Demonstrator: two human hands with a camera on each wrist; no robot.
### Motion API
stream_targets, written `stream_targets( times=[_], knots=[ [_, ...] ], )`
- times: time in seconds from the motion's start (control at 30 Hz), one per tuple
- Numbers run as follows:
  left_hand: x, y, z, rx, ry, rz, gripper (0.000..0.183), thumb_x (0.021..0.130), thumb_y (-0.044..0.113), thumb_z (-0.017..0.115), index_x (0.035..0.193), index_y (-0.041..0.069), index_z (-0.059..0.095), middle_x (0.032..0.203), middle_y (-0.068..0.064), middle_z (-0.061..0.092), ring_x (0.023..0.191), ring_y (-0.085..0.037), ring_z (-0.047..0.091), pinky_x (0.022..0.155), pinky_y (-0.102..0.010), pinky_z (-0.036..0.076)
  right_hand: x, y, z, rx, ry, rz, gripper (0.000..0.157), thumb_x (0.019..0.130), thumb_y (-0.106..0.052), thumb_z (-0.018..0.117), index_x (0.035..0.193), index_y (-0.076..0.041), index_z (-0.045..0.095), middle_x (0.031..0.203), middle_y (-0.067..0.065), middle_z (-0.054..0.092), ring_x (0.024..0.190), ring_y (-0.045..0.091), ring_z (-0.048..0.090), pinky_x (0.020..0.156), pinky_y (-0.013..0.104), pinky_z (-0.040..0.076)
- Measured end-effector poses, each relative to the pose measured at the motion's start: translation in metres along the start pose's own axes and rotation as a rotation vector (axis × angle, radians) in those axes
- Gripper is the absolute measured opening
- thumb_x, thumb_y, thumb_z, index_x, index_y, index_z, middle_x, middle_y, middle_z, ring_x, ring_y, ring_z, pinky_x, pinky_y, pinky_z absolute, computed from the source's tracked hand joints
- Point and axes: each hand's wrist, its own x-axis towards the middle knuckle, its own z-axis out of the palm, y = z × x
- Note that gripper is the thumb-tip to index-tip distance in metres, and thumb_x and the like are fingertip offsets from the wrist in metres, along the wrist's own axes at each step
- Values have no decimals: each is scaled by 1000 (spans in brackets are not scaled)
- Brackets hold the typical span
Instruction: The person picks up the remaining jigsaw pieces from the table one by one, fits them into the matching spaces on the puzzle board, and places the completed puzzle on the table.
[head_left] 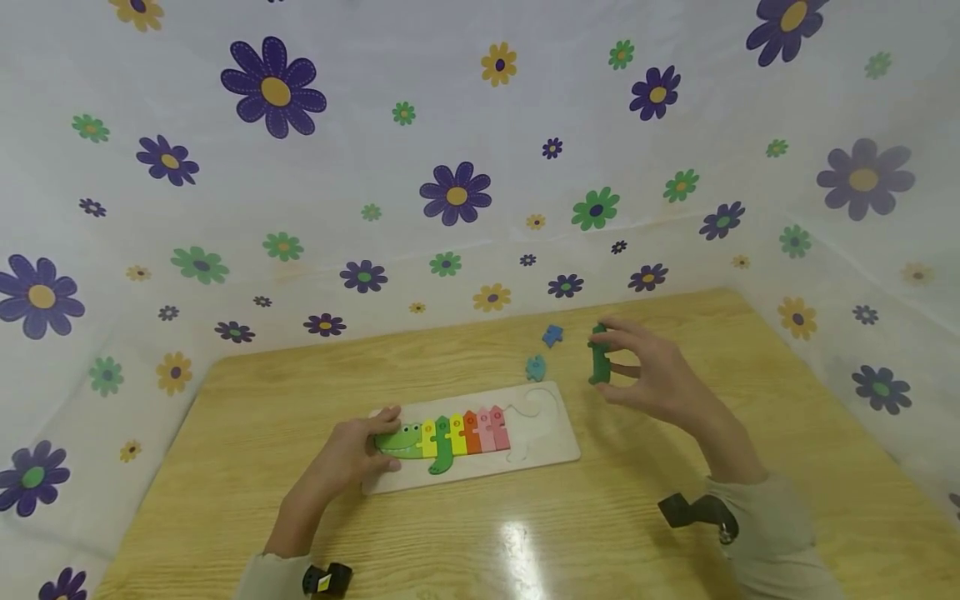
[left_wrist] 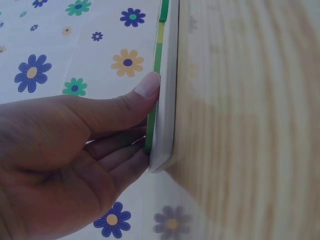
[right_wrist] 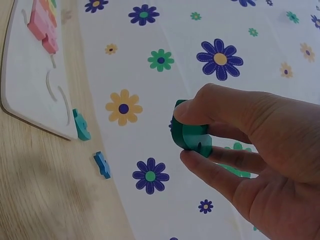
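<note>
A pale wooden puzzle board (head_left: pixel 540 442) lies on the table with a crocodile on it. Its green head (head_left: pixel 400 442) and several coloured body pieces, including a pink piece (head_left: pixel 499 427), sit in place. The tail-end recess at the right shows bare wood. My left hand (head_left: pixel 351 450) holds the board's left end, thumb and fingers bent around the crocodile's head. Raised right of the board, my right hand (head_left: pixel 651 373) pinches a dark green puzzle piece (right_wrist: pixel 192 132) between thumb and fingertips, upright in the head view.
Beyond the board's right end lie two loose pieces, a light blue puzzle piece (head_left: pixel 536 367) and a darker blue puzzle piece (head_left: pixel 552 335). The wooden table (head_left: pixel 285 375) is bordered at the back and sides by a white flowered cloth (head_left: pixel 360 150).
</note>
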Motion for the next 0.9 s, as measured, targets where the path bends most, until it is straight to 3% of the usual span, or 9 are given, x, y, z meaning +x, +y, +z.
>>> stream_targets(
  times=[0.13, 0.9],
  knots=[
    [-1, 1, -1, -6, 3, 2, 62, 82, 5, 85, 138, -5, 61, 156, -13, 46, 148, -33, 37, 119, -50, 33, 1, -1, 2, 30, -15, 0, 57, 75, 15, 80, 129, 7, 63, 150, 26, 46, 129, 49, 54, 88, 43, 60],
    [-3, 1, -3, 0, 3, 33, 61, 82, 6, 85, 136, -7, 61, 154, -15, 48, 146, -34, 39, 117, -51, 34, 2, -6, 14, 61, -54, -29, 53, 76, 15, 77, 126, 2, 66, 149, 26, 47, 128, 48, 56, 87, 44, 61]
  ],
)
